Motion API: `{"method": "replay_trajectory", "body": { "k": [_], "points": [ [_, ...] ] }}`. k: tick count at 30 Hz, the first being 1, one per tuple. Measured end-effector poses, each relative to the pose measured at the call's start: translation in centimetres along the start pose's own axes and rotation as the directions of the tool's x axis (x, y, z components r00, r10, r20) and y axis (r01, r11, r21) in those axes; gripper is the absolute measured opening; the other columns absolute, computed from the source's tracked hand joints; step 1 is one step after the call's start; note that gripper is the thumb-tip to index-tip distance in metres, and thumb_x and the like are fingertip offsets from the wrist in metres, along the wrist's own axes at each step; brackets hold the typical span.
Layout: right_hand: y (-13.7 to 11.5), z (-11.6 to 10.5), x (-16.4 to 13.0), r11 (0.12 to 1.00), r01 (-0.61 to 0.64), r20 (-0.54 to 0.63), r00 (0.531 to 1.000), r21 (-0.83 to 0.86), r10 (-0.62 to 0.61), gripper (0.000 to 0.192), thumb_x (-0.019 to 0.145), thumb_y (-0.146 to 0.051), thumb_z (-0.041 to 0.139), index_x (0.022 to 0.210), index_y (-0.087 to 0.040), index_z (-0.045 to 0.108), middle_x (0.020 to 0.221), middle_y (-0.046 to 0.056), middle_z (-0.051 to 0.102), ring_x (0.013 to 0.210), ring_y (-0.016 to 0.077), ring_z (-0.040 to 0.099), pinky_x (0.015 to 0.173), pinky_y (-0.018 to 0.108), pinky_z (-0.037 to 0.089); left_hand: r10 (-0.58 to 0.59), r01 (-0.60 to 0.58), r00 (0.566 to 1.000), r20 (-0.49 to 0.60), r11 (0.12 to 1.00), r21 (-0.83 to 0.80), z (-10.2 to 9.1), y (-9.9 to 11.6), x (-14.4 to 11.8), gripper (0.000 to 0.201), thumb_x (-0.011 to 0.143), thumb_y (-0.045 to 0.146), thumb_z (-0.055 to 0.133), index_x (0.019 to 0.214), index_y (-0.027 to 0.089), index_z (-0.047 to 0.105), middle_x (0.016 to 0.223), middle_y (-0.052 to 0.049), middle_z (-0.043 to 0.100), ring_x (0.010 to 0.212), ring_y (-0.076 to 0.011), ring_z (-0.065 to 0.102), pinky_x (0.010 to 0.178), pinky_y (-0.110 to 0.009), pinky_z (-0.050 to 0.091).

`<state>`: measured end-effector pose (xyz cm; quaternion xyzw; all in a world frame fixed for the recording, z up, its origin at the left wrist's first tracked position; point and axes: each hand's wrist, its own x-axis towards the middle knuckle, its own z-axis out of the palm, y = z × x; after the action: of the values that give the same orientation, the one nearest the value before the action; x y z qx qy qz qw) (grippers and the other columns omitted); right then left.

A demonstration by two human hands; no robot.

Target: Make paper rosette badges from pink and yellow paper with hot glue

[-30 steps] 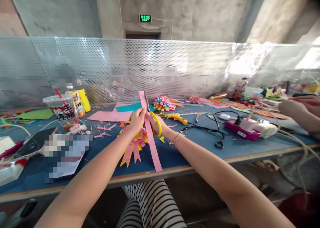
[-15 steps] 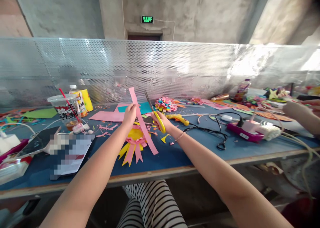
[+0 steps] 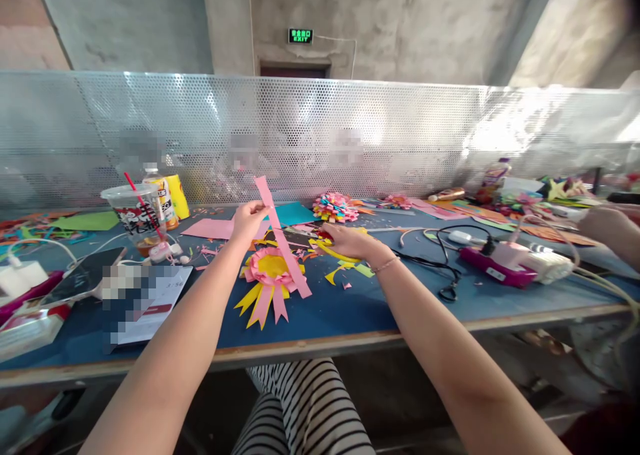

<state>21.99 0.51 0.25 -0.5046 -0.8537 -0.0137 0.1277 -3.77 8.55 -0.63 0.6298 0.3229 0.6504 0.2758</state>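
A long pink paper strip (image 3: 286, 245) stands tilted in my left hand (image 3: 247, 220), pinched near its upper part. Its lower end reaches over a paper rosette (image 3: 273, 268) with a yellow centre, pink ruffled edge and notched pink and yellow tails. My right hand (image 3: 347, 239) is palm down with its fingers stretched out, just over the yellow handle of the scissors (image 3: 333, 250). The scissors lie on the table, partly hidden by the hand, dark blades pointing left. Yellow paper scraps (image 3: 331, 278) lie close to this hand.
A layered paper flower (image 3: 334, 207) and a teal sheet (image 3: 293, 213) lie behind. To the left are a lidless-looking plastic cup (image 3: 133, 208) with a straw, a bottle (image 3: 167, 198) and a phone (image 3: 155, 305). Cables and a purple power strip (image 3: 495, 267) lie right, near another person's hand (image 3: 607, 228).
My right hand has lowered the scissors from a raised position onto the table and its fingers have loosened. My left hand, with the pink strip, has shifted slightly left.
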Motion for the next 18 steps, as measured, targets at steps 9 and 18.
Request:
{"method": "replay_trajectory", "body": {
  "k": [9, 18],
  "points": [
    [-1.9, -0.4, 0.2, 0.997, 0.074, 0.024, 0.997, -0.005, -0.074, 0.045, 0.080, -0.054, 0.055, 0.102, -0.015, 0.057, 0.104, 0.014, 0.064, 0.088, 0.0242, 0.059, 0.071, 0.029, 0.040, 0.074, -0.082, 0.993, 0.094, 0.994, 0.076, 1.6, 2.3, -1.1, 0.016, 0.065, 0.033, 0.070, 0.068, 0.017, 0.068, 0.069, -0.002, 0.066, 0.066, -0.0135, 0.055, 0.067, -0.026, 0.043],
    [-1.4, -0.6, 0.0, 0.996, 0.089, 0.043, 0.995, -0.008, -0.089, 0.042, 0.082, -0.057, 0.050, 0.088, -0.016, 0.056, 0.083, 0.008, 0.063, 0.065, 0.0152, 0.051, 0.058, 0.025, 0.030, 0.077, -0.094, 0.985, 0.155, 0.990, 0.102, 1.5, 2.6, -1.2, 0.016, 0.066, 0.031, 0.069, 0.067, 0.016, 0.068, 0.065, -0.001, 0.064, 0.064, -0.0129, 0.054, 0.065, -0.025, 0.042]
  ]
}}
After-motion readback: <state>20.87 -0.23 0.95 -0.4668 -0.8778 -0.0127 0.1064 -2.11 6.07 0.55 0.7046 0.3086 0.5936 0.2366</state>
